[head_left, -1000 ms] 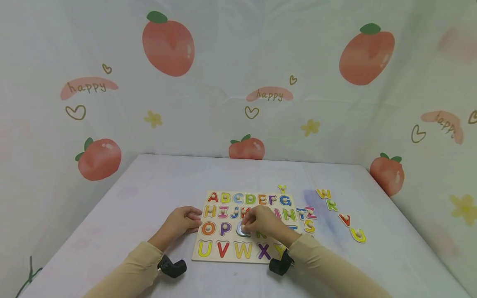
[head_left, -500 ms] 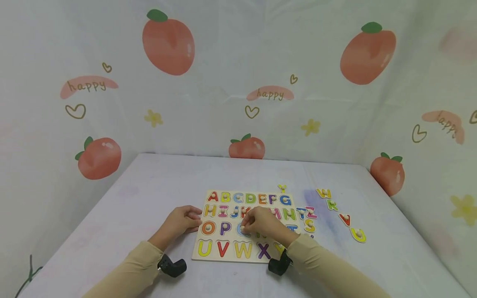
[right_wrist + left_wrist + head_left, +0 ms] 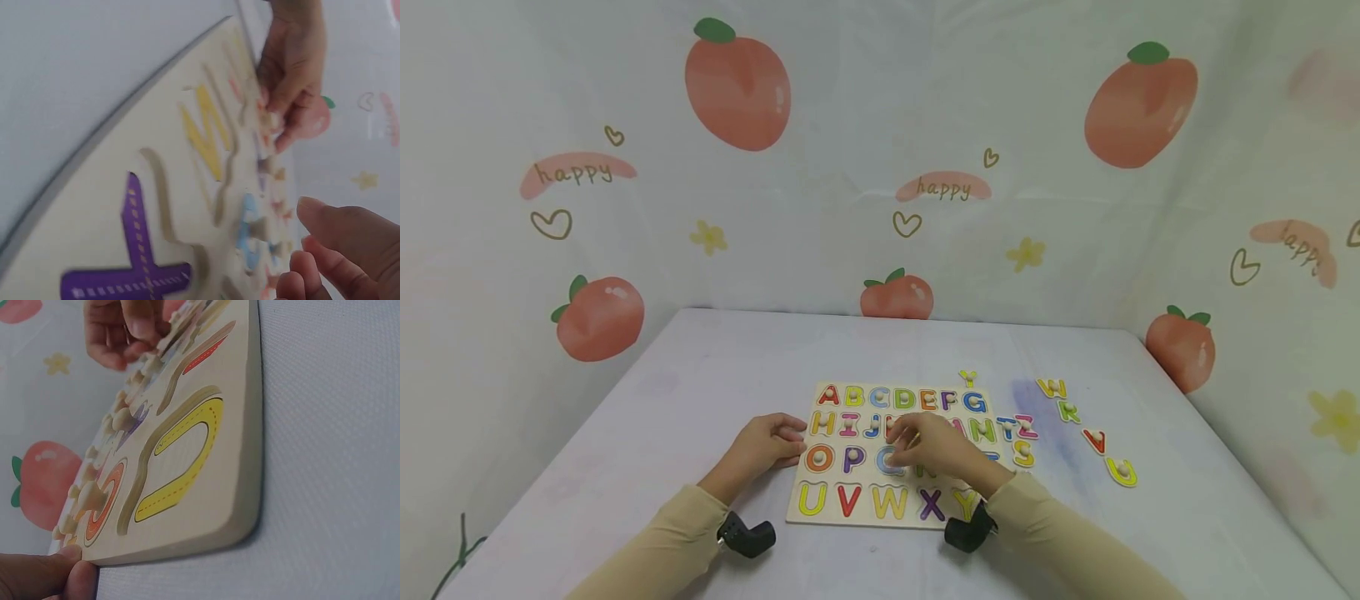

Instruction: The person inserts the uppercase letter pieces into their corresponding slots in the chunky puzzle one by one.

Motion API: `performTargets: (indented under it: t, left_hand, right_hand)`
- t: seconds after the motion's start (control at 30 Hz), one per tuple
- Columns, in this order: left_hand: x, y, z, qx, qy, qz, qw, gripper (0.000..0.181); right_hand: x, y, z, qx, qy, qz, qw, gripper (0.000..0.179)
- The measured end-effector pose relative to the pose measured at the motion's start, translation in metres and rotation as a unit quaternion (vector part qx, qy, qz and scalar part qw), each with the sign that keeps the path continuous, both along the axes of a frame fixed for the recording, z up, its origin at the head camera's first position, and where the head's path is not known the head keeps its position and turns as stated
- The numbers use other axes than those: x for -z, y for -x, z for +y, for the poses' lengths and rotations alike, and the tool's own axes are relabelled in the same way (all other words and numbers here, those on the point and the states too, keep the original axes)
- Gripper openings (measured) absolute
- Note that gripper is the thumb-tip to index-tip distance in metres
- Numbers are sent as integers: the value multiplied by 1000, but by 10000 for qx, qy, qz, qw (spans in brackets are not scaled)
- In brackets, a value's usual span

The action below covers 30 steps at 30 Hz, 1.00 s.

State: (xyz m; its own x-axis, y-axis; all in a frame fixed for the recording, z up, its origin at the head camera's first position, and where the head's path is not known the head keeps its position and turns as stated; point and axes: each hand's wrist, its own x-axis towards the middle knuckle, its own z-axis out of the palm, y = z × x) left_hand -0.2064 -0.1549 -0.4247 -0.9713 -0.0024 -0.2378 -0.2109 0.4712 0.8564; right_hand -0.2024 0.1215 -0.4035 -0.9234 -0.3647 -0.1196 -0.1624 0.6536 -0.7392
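The wooden alphabet puzzle board (image 3: 865,515) lies flat on the table. My left hand (image 3: 758,450) holds its left edge, with the thumb (image 3: 70,552) and a finger right at the edge in the left wrist view. Over the board's middle hovers my right hand (image 3: 936,446), thumb and fingers parted and nothing between them. Just left of its fingertips, a light blue letter Q (image 3: 881,462) with a wooden knob sits in its slot in the third row. Part of that row and the one behind it are hidden under the right hand.
Loose letter pieces lie right of the board: a yellow W (image 3: 1051,388), green R (image 3: 1067,412), red V (image 3: 1094,442) and yellow U (image 3: 1122,472). A pink Z (image 3: 1026,427) and yellow S (image 3: 1023,454) lie closer; a yellow Y (image 3: 968,379) sits behind.
The Q, greyish a second ago, now shows light blue in its slot. My right fingers have let go of its knob and spread apart. My left hand has stayed still.
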Motion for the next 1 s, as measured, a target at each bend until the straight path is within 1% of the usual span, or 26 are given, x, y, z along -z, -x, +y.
performTargets:
  t: [0.1,0.2,0.4,0.53,0.77,0.9,1.0]
  left_hand:
    - [0,0,0,25,-2,7,10000,33]
    - [0,0,0,0,11,-8,10000,33]
    - [0,0,-1,-33,-23,-31,10000,34]
    - [0,-1,-1,-22,-47,-62,10000,34]
    - [-2,0,0,29,2,-45,10000,34]
    - [-2,0,0,30,0,-49,10000,34]
    - [-2,0,0,-5,-52,-66,10000,33]
  right_hand:
    - [-8,-2,11,116,134,82,9998,22]
    - [-16,-4,26,324,249,161,9990,22]
    - [-28,-4,72,741,602,325,9949,27]
    - [-35,-3,103,1009,647,510,9915,32]
    - [-51,-3,143,1695,551,645,9819,41]
    - [-54,1,161,1830,623,741,9783,46]
    - [-51,6,175,1857,544,834,9776,49]
